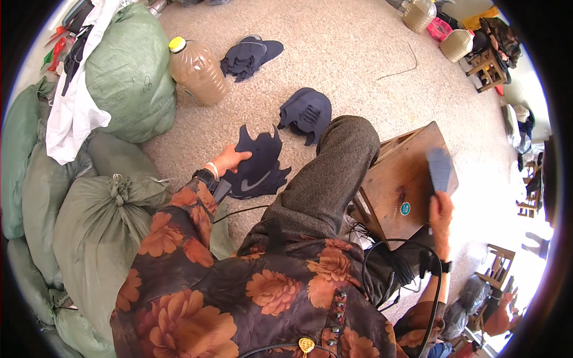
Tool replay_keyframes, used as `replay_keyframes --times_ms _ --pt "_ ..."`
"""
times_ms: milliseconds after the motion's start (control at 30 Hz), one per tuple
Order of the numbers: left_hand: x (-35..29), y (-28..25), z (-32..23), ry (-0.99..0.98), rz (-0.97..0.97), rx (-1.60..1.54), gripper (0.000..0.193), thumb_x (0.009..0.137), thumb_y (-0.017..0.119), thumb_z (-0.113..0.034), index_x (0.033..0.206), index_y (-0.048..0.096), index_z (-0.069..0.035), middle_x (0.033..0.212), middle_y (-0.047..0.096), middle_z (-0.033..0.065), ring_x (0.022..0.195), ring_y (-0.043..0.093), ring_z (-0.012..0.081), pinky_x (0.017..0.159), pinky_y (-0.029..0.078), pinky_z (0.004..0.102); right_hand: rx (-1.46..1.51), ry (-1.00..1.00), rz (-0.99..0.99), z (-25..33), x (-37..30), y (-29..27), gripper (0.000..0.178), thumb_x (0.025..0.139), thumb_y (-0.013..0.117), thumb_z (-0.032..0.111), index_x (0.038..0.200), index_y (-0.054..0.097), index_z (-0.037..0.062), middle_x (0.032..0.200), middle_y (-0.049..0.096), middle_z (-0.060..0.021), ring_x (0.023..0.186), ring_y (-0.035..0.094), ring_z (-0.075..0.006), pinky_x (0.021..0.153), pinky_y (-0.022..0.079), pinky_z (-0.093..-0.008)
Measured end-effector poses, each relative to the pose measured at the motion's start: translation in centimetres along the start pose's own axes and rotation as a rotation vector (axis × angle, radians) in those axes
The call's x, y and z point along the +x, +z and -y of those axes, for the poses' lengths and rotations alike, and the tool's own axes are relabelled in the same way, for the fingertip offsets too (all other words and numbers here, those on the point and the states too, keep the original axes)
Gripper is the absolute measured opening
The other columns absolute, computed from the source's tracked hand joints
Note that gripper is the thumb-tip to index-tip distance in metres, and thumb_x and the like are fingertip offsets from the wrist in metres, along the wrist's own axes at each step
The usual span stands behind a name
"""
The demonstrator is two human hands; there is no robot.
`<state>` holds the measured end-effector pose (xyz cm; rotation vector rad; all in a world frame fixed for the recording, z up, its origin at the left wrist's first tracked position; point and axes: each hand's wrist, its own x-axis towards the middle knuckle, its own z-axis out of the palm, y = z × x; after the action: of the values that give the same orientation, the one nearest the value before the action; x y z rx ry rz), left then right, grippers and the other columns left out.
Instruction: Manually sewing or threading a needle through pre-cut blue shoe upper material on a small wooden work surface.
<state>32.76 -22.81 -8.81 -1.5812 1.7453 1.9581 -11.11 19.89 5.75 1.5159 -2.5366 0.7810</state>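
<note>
My left hand (230, 160) reaches out to the left and grips a dark navy shoe-upper piece (258, 164) that lies on the beige carpet. My right hand (440, 209) is raised over a low wooden stool (401, 182) and holds a flat dark blue-grey strip (440, 169) upright. Two more piles of navy pieces lie further out, one (307, 112) just beyond my knee and another (250, 55) beside a big plastic bottle (198, 70). My leg in grey trousers (328, 179) lies between the two hands.
Large green sacks (128, 71) and a white cloth (74, 110) are stacked on the left. More plastic jugs (456, 45) and small wooden stools (490, 68) stand at the far right. A black cable (382, 253) loops across my lap. Another person (500, 313) sits at the lower right.
</note>
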Motion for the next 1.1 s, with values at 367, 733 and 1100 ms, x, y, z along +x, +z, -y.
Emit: replay_keyframes --times_ms 367,733,1100 --pt "2.6 -0.7 6.9 -0.067 -0.125 0.705 0.055 0.089 0.074 -0.034 0.128 0.06 0.002 0.112 0.07 0.0168 0.108 0.066 0.0323 0.078 0.057 0.042 0.534 0.765 0.206 1.1 -2.1 4.6 0.017 0.095 0.064 0.017 0.099 0.059 0.0013 0.068 0.056 -0.001 0.046 0.049 -0.0062 0.037 0.039 -0.0231" --pt "5.4 0.1 -1.4 0.528 -0.471 0.367 0.026 0.092 0.063 -0.023 0.076 0.068 -0.003 0.061 0.06 0.0059 0.056 0.049 0.0108 0.052 0.04 0.0352 0.982 0.759 0.214 4.8 0.0 3.7 0.034 0.099 0.064 0.02 0.122 0.061 -0.0043 0.103 0.069 -0.0132 0.086 0.069 -0.018 0.073 0.058 -0.0305" --pt "-5.5 17.6 -23.9 0.157 0.702 -0.619 0.023 0.103 0.058 -0.029 0.094 0.06 -0.008 0.072 0.043 -0.0069 0.061 0.042 0.0037 0.05 0.036 0.0207 0.786 0.869 0.003 1.1 -8.0 1.2 0.016 0.099 0.056 0.008 0.111 0.065 0.0017 0.099 0.068 -0.005 0.082 0.064 -0.0103 0.07 0.053 -0.0243"
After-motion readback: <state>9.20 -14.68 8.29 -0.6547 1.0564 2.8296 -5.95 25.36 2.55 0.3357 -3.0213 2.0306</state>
